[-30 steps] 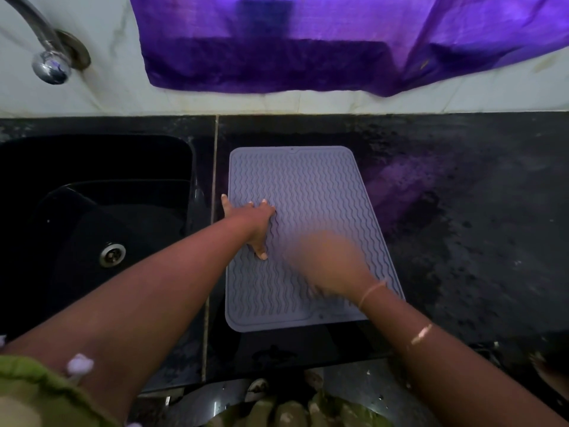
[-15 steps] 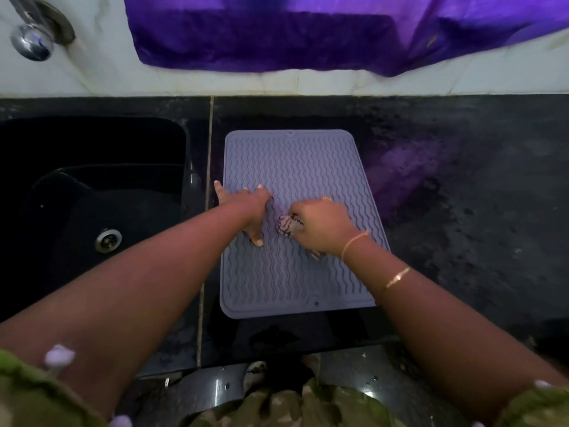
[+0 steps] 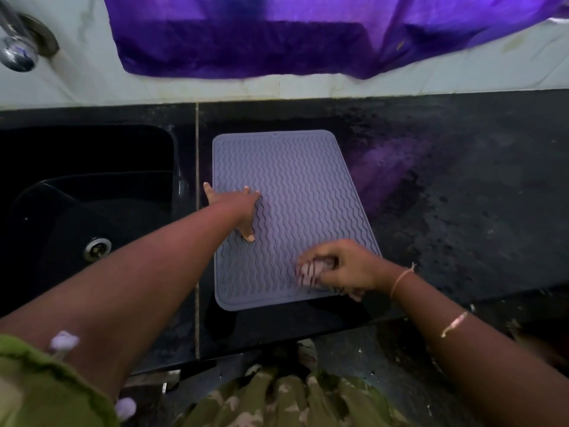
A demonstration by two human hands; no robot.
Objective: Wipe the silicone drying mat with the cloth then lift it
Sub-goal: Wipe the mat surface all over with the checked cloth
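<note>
The left hand (image 3: pixel 238 208) presses the mat (image 3: pixel 295 192) flat, fingers spread. The right hand (image 3: pixel 345 268) clamps the cloth (image 3: pixel 311 269) at the near-right corner. The sink (image 3: pixel 92 186) lies left.

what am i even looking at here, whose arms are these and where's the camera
There is no machine here: the arms belong to a person wearing a wide-angle camera on the head, looking down at their own hands. A grey silicone drying mat lies flat on a black counter, beside a dark sink. The left hand presses on the mat's left side. The right hand grips a small bunched cloth on the mat's near right corner, wiping it. A purple fabric hangs on the wall behind.
</note>
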